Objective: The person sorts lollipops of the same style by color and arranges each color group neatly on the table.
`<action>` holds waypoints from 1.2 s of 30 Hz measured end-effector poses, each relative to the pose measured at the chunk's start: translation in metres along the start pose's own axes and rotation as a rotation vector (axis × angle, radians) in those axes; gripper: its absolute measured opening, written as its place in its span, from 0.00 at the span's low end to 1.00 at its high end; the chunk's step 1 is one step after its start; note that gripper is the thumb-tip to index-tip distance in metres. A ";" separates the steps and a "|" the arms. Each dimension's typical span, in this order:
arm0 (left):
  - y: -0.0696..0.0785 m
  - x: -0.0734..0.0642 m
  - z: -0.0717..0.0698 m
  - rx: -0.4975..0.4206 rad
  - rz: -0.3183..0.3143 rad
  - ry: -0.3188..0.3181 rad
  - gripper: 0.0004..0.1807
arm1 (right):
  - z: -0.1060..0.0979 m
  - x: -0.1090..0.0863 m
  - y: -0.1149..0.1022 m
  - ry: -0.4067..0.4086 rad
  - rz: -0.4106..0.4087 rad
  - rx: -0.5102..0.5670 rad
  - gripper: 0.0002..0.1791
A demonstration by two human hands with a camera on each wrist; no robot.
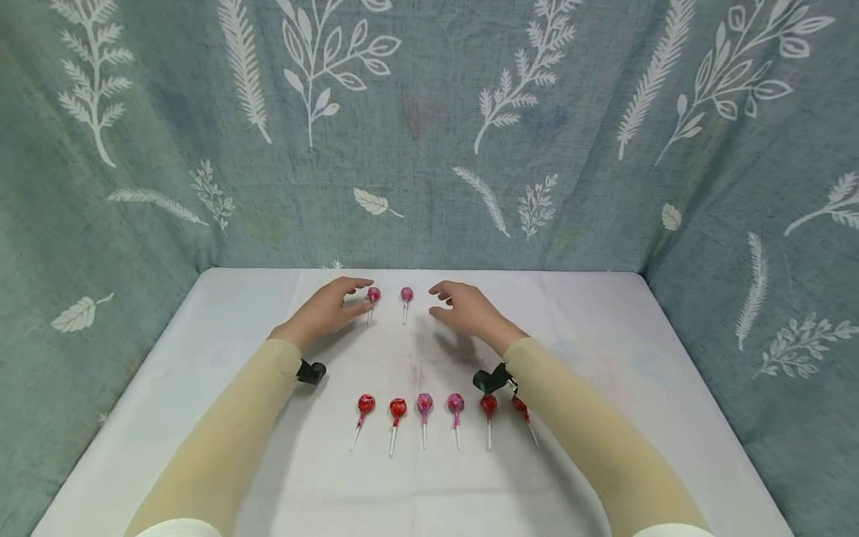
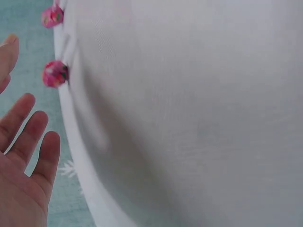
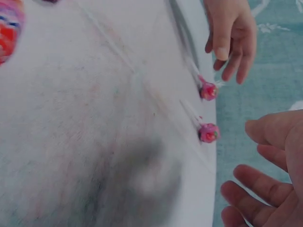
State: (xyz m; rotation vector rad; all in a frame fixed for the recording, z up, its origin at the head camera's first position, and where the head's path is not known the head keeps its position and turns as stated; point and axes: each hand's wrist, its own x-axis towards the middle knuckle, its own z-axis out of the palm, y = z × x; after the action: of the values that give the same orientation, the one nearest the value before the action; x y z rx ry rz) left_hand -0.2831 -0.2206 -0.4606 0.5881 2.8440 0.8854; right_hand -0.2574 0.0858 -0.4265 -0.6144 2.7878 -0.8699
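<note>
Two pink lollipops lie side by side near the table's far edge, sticks toward me. My left hand [image 1: 329,306] is beside the left pink lollipop [image 1: 373,294], thumb and fingers parted around its head in the head view. The left wrist view shows those fingers apart from that candy [image 2: 55,74], holding nothing. To the right of the right pink lollipop [image 1: 406,293], my right hand [image 1: 467,308] hovers over its shadow with fingers loosely bent and nothing held. Both pink heads, the nearer one [image 3: 209,133] included, appear past the right fingertips in the right wrist view.
Closer to me, a row of several lollipops crosses the white table [image 1: 376,500]: red ones [image 1: 398,408] at both ends, pink-purple ones [image 1: 425,403] in the middle. My right sleeve [image 1: 584,418] passes by the rightmost red one [image 1: 520,407]. Leaf-patterned green cloth [image 1: 416,179] encloses the table.
</note>
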 end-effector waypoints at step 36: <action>0.083 -0.057 0.039 -0.046 0.166 -0.093 0.33 | -0.008 -0.109 0.022 0.025 -0.051 0.102 0.21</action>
State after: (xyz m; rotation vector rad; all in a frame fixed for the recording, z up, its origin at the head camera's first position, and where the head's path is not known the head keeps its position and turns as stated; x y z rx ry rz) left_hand -0.1952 -0.1603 -0.4466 0.8456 2.7152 0.9196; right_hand -0.1682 0.1533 -0.4299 -0.6655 2.7402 -1.0304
